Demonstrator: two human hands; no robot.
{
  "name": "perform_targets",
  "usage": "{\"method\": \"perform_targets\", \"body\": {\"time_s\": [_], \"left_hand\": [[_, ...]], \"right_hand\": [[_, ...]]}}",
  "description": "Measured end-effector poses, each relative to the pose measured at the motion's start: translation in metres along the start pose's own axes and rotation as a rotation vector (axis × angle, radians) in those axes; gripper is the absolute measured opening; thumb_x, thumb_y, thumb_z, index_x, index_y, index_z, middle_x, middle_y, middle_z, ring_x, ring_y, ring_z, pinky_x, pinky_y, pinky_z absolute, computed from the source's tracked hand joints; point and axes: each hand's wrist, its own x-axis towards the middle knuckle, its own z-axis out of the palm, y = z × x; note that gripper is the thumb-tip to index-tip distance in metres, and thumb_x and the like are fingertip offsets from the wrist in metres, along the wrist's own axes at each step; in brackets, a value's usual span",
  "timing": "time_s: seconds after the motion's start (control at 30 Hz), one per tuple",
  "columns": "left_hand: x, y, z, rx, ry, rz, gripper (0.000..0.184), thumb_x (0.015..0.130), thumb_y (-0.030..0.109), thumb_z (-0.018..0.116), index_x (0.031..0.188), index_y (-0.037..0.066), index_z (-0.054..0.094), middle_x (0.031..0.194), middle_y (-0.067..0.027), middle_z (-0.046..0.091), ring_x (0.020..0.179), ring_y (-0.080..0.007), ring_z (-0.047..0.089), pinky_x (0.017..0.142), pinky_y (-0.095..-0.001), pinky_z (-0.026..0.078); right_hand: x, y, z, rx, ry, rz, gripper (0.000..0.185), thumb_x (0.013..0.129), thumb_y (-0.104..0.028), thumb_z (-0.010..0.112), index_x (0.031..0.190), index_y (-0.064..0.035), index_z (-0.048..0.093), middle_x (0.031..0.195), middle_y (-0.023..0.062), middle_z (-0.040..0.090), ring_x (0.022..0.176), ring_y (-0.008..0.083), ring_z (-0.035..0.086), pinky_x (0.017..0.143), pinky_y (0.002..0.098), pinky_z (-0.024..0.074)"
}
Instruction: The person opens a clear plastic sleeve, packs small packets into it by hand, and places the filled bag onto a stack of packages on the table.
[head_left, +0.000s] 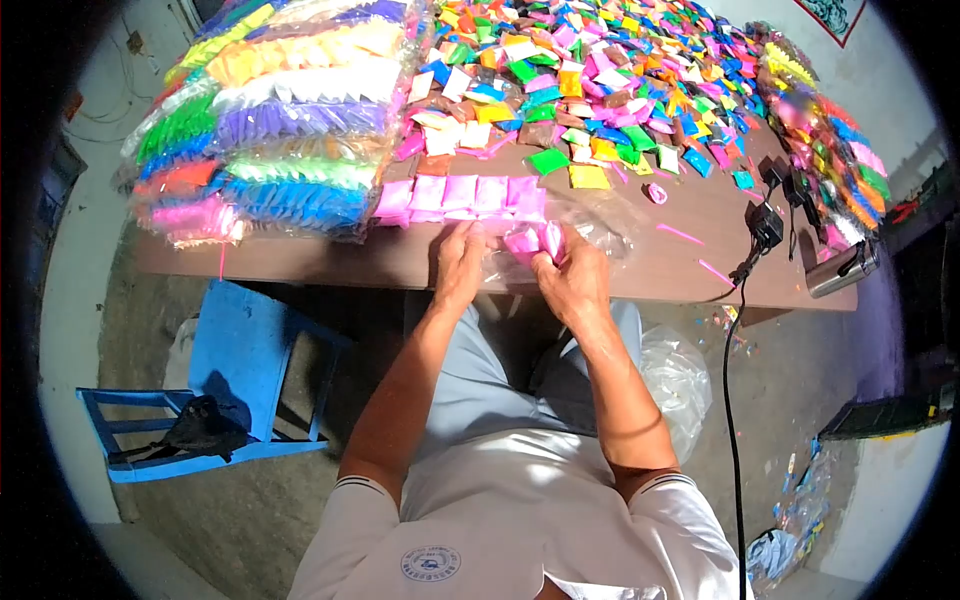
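Pink packets (475,197) lie in a neat row near the front edge of the brown table (340,262). My left hand (462,262) is closed at the front of this row, its fingertips on clear plastic at the edge of the packets. My right hand (577,278) is closed on a few pink packets (523,243), pinched between thumb and fingers just right of my left hand. A clear plastic bag (610,228) spreads beneath and to the right of the held packets.
Loose coloured packets (590,90) are heaped at the back. Bagged packets (290,120) are stacked at the left, more (825,140) at the right. A black cable (733,400) hangs over the front edge near a metal container (842,268). A blue chair (240,350) stands below left.
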Motion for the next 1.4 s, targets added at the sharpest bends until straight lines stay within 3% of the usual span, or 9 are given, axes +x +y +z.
{"method": "perform_targets", "body": {"time_s": [0.23,0.3,0.5,0.57,0.77,0.87,1.1,1.2,1.4], "left_hand": [[0.0,0.005,0.005,-0.002,0.033,-0.015,0.048,0.1,0.043,0.042,0.101,-0.001,0.062,0.091,-0.0079,0.065,0.082,-0.0142,0.059,0.076,-0.0284,0.047],[0.001,0.003,0.005,-0.014,0.026,-0.003,0.048,0.1,0.042,0.042,0.1,-0.001,0.062,0.091,-0.0075,0.064,0.082,-0.0141,0.059,0.076,-0.0283,0.047],[-0.001,0.003,0.005,-0.004,0.045,0.008,0.043,0.1,0.037,0.043,0.1,-0.001,0.063,0.087,-0.0093,0.065,0.081,-0.017,0.06,0.076,-0.0312,0.048],[-0.001,0.006,0.004,0.003,0.05,0.012,0.042,0.1,0.036,0.043,0.099,-0.001,0.063,0.088,-0.009,0.065,0.081,-0.0167,0.059,0.076,-0.0309,0.048],[0.001,0.001,0.003,-0.002,0.063,0.073,0.04,0.1,0.034,0.044,0.098,-0.001,0.063,0.087,-0.0085,0.064,0.08,-0.0159,0.058,0.075,-0.0315,0.047],[-0.001,0.004,0.002,-0.031,0.034,0.0,0.04,0.1,0.033,0.044,0.096,-0.001,0.063,0.086,-0.0085,0.064,0.081,-0.0169,0.058,0.075,-0.0323,0.047],[0.002,-0.005,0.002,-0.016,0.04,0.017,0.04,0.1,0.033,0.044,0.095,-0.002,0.063,0.084,-0.0093,0.064,0.079,-0.0178,0.059,0.075,-0.032,0.047],[0.003,-0.008,0.001,-0.023,0.036,-0.011,0.042,0.1,0.034,0.043,0.094,-0.002,0.062,0.084,-0.0093,0.064,0.079,-0.0178,0.059,0.075,-0.0323,0.048],[0.003,-0.002,0.003,-0.015,0.067,0.036,0.042,0.101,0.035,0.043,0.093,-0.002,0.062,0.085,-0.0081,0.065,0.079,-0.0173,0.06,0.073,-0.0321,0.049]], "right_hand": [[-0.001,0.011,0.004,-0.013,-0.031,0.022,0.028,0.075,-0.013,0.063,0.099,0.0013,0.063,0.075,0.0245,0.064,0.073,0.0399,0.065,0.067,0.0457,0.0499],[0.002,0.015,0.008,-0.145,-0.081,0.017,0.031,0.074,-0.017,0.066,0.101,-0.0004,0.065,0.075,0.0195,0.065,0.069,0.033,0.065,0.066,0.0407,0.0504],[0.006,0.006,0.018,-0.368,-0.082,0.003,0.037,0.076,-0.029,0.068,0.096,-0.0004,0.058,0.077,0.0229,0.065,0.075,0.0422,0.063,0.069,0.0503,0.048],[0.007,0.012,0.021,-0.469,-0.123,-0.135,0.037,0.081,-0.034,0.064,0.095,0.0004,0.058,0.079,0.0233,0.065,0.078,0.043,0.062,0.07,0.0497,0.0478],[0.009,0.044,0.031,0.028,-0.318,-0.145,0.046,0.095,-0.042,0.05,0.097,0.0033,0.06,0.075,0.0227,0.063,0.077,0.0398,0.061,0.071,0.0456,0.0471],[0.013,0.031,0.025,-0.066,-0.469,-0.041,0.049,0.095,-0.043,0.049,0.096,0.0028,0.065,0.077,0.0214,0.064,0.075,0.0377,0.061,0.071,0.0442,0.0465],[0.011,0.021,0.023,-0.004,-0.473,0.006,0.054,0.09,-0.05,0.054,0.095,0.003,0.067,0.082,0.0242,0.066,0.078,0.0388,0.063,0.071,0.0446,0.0469],[0.006,0.015,0.026,-0.143,-0.294,-0.131,0.056,0.086,-0.051,0.059,0.094,0.004,0.067,0.08,0.0268,0.065,0.08,0.0408,0.064,0.073,0.0466,0.0478],[0.012,0.024,0.031,-0.292,-0.272,-0.04,0.042,0.079,-0.037,0.063,0.088,0.004,0.067,0.073,0.0282,0.062,0.075,0.0444,0.063,0.071,0.0499,0.049]]}}
